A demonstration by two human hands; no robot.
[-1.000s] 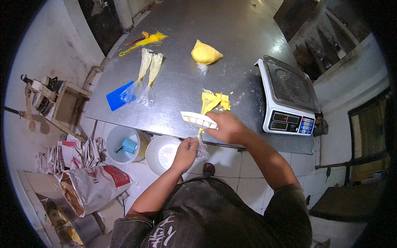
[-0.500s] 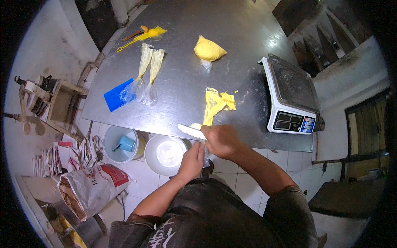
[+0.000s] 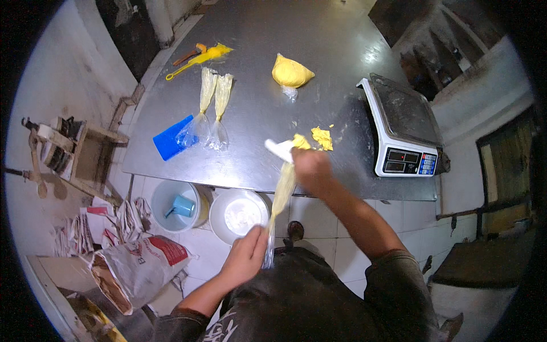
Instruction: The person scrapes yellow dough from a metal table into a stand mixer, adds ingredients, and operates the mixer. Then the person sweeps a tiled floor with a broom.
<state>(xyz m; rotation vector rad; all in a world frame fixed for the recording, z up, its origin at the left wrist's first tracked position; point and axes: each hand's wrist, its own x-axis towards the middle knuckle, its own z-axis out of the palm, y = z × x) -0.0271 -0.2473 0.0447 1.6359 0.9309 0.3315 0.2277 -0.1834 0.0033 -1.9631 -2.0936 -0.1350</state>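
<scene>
- Head view: right hand closed on white scraper and top of long piping bag of yellow paste, at near edge of steel table.
- Left hand pinches bag's lower clear tip, below table edge.
- Digital scale right.
</scene>
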